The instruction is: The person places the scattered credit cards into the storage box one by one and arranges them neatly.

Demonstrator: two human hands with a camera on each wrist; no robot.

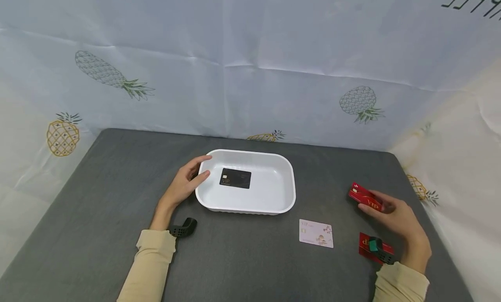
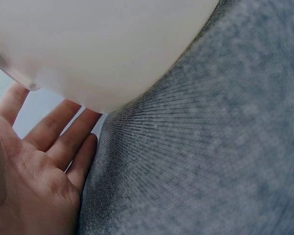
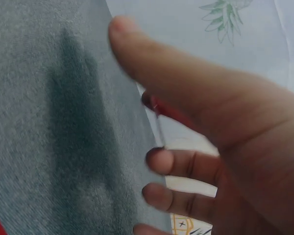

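Observation:
My left hand (image 1: pixel 182 184) rests against the left end of a white tray (image 1: pixel 270 202), with thumb and index finger at its rim. In the left wrist view, the fingers (image 2: pixel 54 127) lie extended and spread against the tray's outer wall. A black VIP card (image 1: pixel 236 179) lies flat inside the tray. My right hand (image 1: pixel 403 217) pinches a red VIP card (image 1: pixel 362 194) above the table's right side. In the right wrist view, the thumb (image 3: pixel 152 58) mostly hides that card.
A pink VIP card (image 1: pixel 315 233) lies on the grey table (image 1: pixel 242 258), right of the tray. Another red card (image 1: pixel 364 243) lies under the right wrist, partly covered by the black wrist strap (image 1: pixel 383 252). A pineapple-print cloth (image 1: pixel 188 97) hangs behind the table.

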